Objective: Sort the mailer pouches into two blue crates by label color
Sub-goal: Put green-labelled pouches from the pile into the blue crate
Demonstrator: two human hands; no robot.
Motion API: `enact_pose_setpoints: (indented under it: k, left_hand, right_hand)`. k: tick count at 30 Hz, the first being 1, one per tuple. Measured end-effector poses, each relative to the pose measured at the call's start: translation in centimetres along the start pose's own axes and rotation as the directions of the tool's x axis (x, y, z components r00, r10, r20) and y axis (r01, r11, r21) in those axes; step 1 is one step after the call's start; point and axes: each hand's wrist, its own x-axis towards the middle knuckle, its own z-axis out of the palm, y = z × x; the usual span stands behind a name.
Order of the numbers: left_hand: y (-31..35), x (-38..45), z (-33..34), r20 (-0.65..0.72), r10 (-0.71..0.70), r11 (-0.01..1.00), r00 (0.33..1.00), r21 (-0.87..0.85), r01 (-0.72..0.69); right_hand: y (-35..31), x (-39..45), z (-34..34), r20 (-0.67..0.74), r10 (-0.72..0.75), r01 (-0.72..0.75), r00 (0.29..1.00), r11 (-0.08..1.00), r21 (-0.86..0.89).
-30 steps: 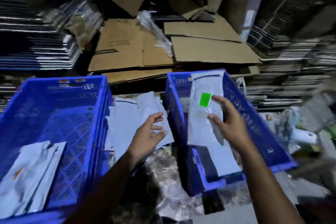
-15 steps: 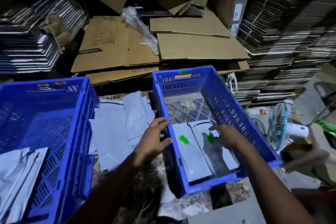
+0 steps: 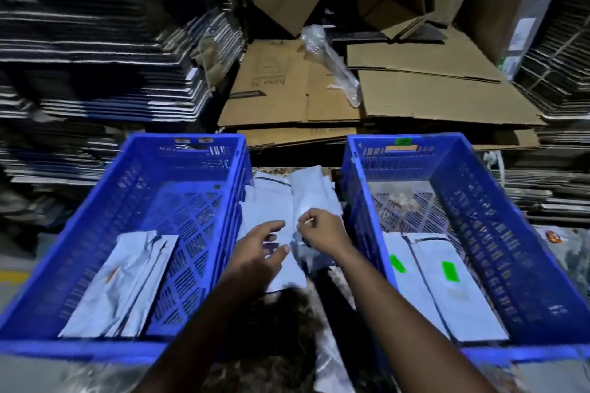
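Note:
Two blue crates stand side by side. The left crate [image 3: 105, 201] holds grey mailer pouches [image 3: 134, 284], one showing an orange label [image 3: 112, 274]. In the right crate [image 3: 498, 220] lie two pouches with green labels [image 3: 450, 271]. Between the crates is a pile of grey mailer pouches [image 3: 265, 204]. My right hand [image 3: 322, 231] is over this pile, fingers pinched on the edge of one pouch [image 3: 306, 191]; its label is hidden. Just beside it, my left hand [image 3: 258, 249] hovers above the pile with fingers spread, holding nothing.
Flattened cardboard boxes [image 3: 399, 99] are stacked behind the crates, with a crumpled clear plastic bag [image 3: 332, 64] on them. Tall stacks of folded cartons [image 3: 95, 57] rise at left and right. An orange sticker [image 3: 191, 140] marks the left crate's rim, a green sticker [image 3: 403, 141] the right one's.
My right hand laid the green-labelled pouch in the right crate, let go, and moved left to the pile, where it pinched another pouch. My left hand stayed over the pile.

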Motion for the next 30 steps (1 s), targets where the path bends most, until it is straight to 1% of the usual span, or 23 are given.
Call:
enact_pose_setpoints:
  k: [2, 4, 6, 9, 11, 13, 15, 17, 18, 20, 21, 23, 25, 27, 29, 30]
  left_hand:
    - [-0.8, -0.7, -1.9, -0.031, -0.081, 0.993, 0.996, -0.092, 0.078]
    - [-1.7, -1.2, -3.5, -0.045, -0.112, 0.982, 0.993, -0.158, 0.104]
    - [-2.2, -1.7, -4.6, -0.044, -0.099, 0.982, 0.994, -0.164, 0.091]
    - [-2.3, -2.3, -5.5, -0.057, -0.095, 0.98, 0.994, -0.18, 0.084]
    - [-2.2, -2.7, -5.8, -0.065, -0.086, 0.976, 0.994, -0.206, 0.071]
    - [-2.3, -2.9, -5.9, -0.08, -0.075, 0.974, 0.994, -0.219, 0.056]
    - [-2.6, -3.0, -6.0, -0.091, -0.073, 0.974, 0.993, -0.219, 0.051]
    - [-2.8, -3.1, -6.2, -0.088, -0.075, 0.972, 0.993, -0.228, 0.053]
    - [-2.8, -3.1, -6.3, -0.082, -0.07, 0.97, 0.994, -0.238, 0.049]
    - [-2.7, -3.2, -6.4, -0.075, -0.068, 0.963, 0.995, -0.265, 0.046]
    - [-2.5, -3.3, -6.4, -0.072, -0.068, 0.959, 0.995, -0.278, 0.046]
    - [-2.4, -3.3, -6.1, -0.066, -0.069, 0.948, 0.995, -0.316, 0.045]
    - [-2.2, -3.0, -5.5, -0.042, -0.072, 0.942, 0.997, -0.332, 0.054]
    - [-1.7, -2.6, -4.7, 0.013, -0.089, 0.922, 0.996, -0.376, 0.087]
    - [-0.8, -2.3, -3.8, 0.102, -0.103, 0.864, 0.989, -0.484, 0.14]
    - [-0.2, -2.3, -3.3, 0.13, -0.089, 0.837, 0.988, -0.527, 0.144]
  right_hand:
    - [0.5, 1.8, 3.2, 0.083, 0.075, -0.067, 0.994, 0.993, -0.101]
    - [0.7, 2.6, 6.2, 0.123, 0.093, -0.066, 0.988, 0.976, -0.207]
    - [0.5, 2.8, 8.8, 0.098, 0.118, -0.082, 0.988, 0.944, -0.318]
    - [-0.3, 2.5, 10.8, 0.0, 0.137, -0.123, 0.991, 0.896, -0.427]
    - [-1.2, 2.5, 11.1, -0.035, 0.133, -0.133, 0.991, 0.872, -0.47]
    - [-2.0, 2.6, 10.8, -0.035, 0.159, -0.156, 0.987, 0.856, -0.493]
    - [-2.2, 2.8, 10.4, -0.029, 0.216, -0.204, 0.976, 0.857, -0.474]
    - [-1.9, 2.7, 9.8, -0.048, 0.221, -0.219, 0.974, 0.867, -0.447]
    - [-1.5, 2.7, 9.3, -0.082, 0.197, -0.213, 0.977, 0.88, -0.425]
    - [-0.4, 2.0, 7.9, -0.134, 0.122, -0.157, 0.983, 0.943, -0.294]
    - [-0.1, 1.4, 7.0, -0.154, 0.068, -0.098, 0.986, 0.975, -0.202]
    - [0.0, -0.4, 4.9, -0.178, -0.035, 0.032, 0.983, 0.999, -0.022]
    - [-0.4, -2.5, 2.7, -0.132, -0.097, 0.119, 0.987, 0.978, 0.169]
    - [-1.0, -4.6, 0.8, -0.054, -0.126, 0.137, 0.991, 0.921, 0.365]
    - [-0.8, -6.0, -0.4, -0.005, -0.146, 0.131, 0.989, 0.867, 0.481]
    - [-0.8, -6.5, -0.8, 0.013, -0.151, 0.123, 0.988, 0.852, 0.509]
